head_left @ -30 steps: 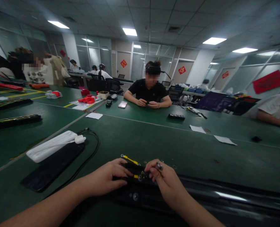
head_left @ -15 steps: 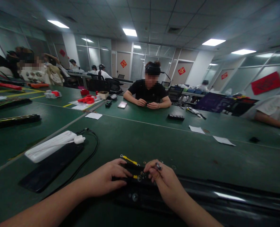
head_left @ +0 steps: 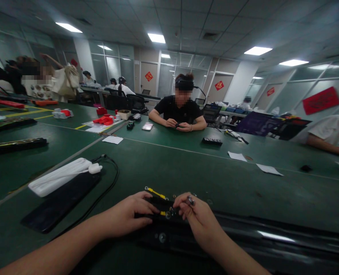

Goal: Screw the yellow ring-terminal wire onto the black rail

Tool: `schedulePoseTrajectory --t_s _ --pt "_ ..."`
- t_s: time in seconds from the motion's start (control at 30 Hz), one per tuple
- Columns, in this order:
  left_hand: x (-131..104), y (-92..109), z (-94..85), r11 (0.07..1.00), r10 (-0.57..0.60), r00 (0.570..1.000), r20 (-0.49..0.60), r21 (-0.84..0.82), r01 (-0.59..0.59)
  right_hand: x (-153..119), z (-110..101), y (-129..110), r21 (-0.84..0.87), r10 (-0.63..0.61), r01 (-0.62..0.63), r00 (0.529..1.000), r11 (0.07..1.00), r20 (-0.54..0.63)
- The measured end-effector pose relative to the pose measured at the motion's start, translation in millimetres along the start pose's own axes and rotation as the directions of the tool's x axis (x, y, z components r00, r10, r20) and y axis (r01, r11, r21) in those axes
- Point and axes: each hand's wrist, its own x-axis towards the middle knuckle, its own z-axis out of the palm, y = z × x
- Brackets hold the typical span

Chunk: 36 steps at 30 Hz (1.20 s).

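Observation:
My left hand (head_left: 132,212) rests over the end of a long black housing (head_left: 272,236), fingers and thumb curled about its edge. Its fingertips are beside a short yellow terminal (head_left: 163,213), which lies at a round metal bolt (head_left: 168,215). My right hand (head_left: 199,219) is closed in a pinch just to the right of that bolt. A shiny metal piece (head_left: 190,200) sticks out at its index finger; the rest is hidden by the fingers. Behind the housing lies a yellow lead with ring ends (head_left: 155,193). Another bolt head (head_left: 162,238) shows on the housing's near side.
Left of my arm lie a white power bank-like block (head_left: 60,176), a dark flat phone-like slab (head_left: 60,202) and a black cable (head_left: 116,175). Across the green table (head_left: 163,164) a person (head_left: 181,110) handles a small dark part. Paper slips (head_left: 237,156) and red parts (head_left: 105,119) lie farther off.
Both hands keep nearly the same place and grip. The whole view has shifted very slightly. Across the table, the person's fingers have moved a little around the dark part.

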Motion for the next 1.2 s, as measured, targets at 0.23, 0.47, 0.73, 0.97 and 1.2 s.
schedulePoseTrajectory --t_s 0.23,0.47,0.73,0.97,1.2 --pt "1.3 3.9 -0.7 1.0 -0.02 1.0 0.003 -0.012 0.02 0.4 -1.0 -3.7 -0.024 0.019 -0.019 1.0 1.0 0.005" --pt "-0.7 2.7 -0.7 1.0 -0.021 1.0 -0.012 -0.006 0.021 2.4 -0.6 -9.0 -0.139 0.006 -0.007 1.0 0.99 -0.009" --pt "-0.5 3.5 -0.7 1.0 -0.006 1.0 -0.013 -0.019 0.006 3.5 0.0 -9.3 -0.183 0.036 -0.035 0.999 0.983 0.004" --pt "-0.6 5.6 -1.5 1.0 -0.019 1.0 -0.009 -0.021 0.019 4.0 0.9 -9.8 -0.198 0.029 -0.027 1.0 0.98 0.007" --pt "0.2 3.7 0.4 1.0 -0.01 1.0 -0.013 -0.012 0.01 4.7 2.0 -9.8 -0.226 0.044 -0.041 0.999 0.973 0.007"
